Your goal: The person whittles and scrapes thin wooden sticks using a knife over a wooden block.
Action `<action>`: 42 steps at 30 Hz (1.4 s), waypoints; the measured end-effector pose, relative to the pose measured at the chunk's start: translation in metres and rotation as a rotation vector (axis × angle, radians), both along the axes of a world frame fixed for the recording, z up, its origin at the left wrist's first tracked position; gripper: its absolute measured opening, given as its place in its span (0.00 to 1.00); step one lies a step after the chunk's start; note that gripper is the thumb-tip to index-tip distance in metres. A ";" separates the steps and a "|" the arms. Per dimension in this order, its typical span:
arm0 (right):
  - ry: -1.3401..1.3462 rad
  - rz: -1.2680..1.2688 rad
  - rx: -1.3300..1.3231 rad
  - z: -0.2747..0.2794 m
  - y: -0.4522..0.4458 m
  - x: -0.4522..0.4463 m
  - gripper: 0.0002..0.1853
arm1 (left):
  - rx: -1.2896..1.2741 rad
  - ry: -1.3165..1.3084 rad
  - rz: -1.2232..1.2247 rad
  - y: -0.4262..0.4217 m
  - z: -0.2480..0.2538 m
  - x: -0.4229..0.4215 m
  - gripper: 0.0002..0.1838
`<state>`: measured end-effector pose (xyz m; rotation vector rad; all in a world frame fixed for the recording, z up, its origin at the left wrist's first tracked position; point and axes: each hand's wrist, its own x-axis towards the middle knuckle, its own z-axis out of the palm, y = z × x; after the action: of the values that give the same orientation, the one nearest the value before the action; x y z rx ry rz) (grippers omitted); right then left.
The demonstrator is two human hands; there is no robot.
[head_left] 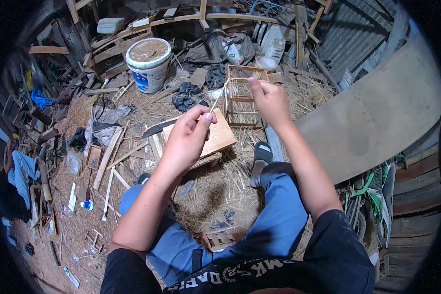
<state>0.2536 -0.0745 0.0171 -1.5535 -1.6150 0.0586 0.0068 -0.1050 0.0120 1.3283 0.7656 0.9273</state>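
The lower end of the stick is hidden in the left hand, whose thumb and forefinger are together, clamped on it; it slants up and away, its far end hard to make out against the frame behind. The right hand is raised near that far end, thumb up and the other fingers curled, mostly turned from view, so whether it grips anything cannot be told. Below the left hand, the forearm covers part of the low desk, where one knife lies with its dark blade jutting past the left edge; its handle cannot be made out. The frame stands just beyond the desk, its lower bars mixed visually with the straw. Two feet show: the right sandal plainly, the left one mostly covered by the arm. One bucket stands further off, filled with brown matter, its blue and white label too small to read. One small tray lies at left. On the dark shirt, upside down, "SMK" is legible; the other lettering is partly lost in folds.
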 end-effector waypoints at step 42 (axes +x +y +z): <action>0.047 0.328 -0.232 -0.001 -0.028 -0.047 0.30 | 0.033 0.076 0.092 -0.007 0.005 0.004 0.08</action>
<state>0.2070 -0.1024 0.0163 -1.4279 -1.8625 0.4713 0.0105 -0.1118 0.0174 1.3727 0.8797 0.9701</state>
